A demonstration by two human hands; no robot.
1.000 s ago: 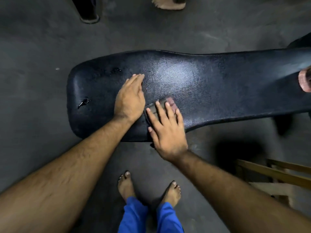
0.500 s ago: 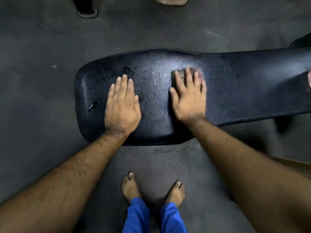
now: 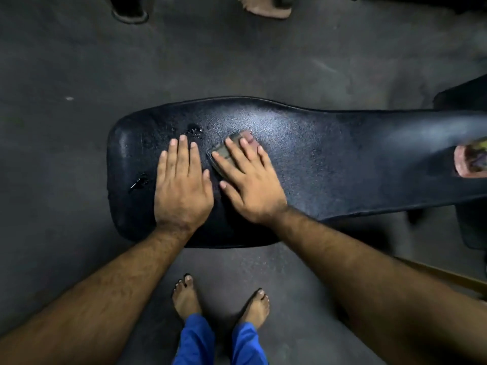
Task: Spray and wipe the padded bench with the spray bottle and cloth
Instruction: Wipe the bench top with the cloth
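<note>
A black padded bench (image 3: 329, 159) runs from the middle of the view to the right edge, its surface glistening. My left hand (image 3: 181, 180) lies flat on the pad near its left end, fingers straight. My right hand (image 3: 250, 183) presses a small folded grey and pink cloth (image 3: 237, 142) against the pad with straight fingers, right beside my left hand. Only the cloth's far edge shows past my fingertips. A blurred object that may be the spray bottle (image 3: 471, 159) lies on the bench at the right edge.
Two small tears (image 3: 138, 180) (image 3: 193, 131) mark the pad's left end. The floor is grey concrete. My bare feet (image 3: 187, 299) stand below the bench. Another person's foot (image 3: 266, 7) and a dark post base (image 3: 129, 14) are at the top. A wooden frame (image 3: 448, 275) sits lower right.
My right hand has slid the cloth back leftward across the pad, close to my left hand, after reaching farther right half a second ago. My left hand has stayed flat.
</note>
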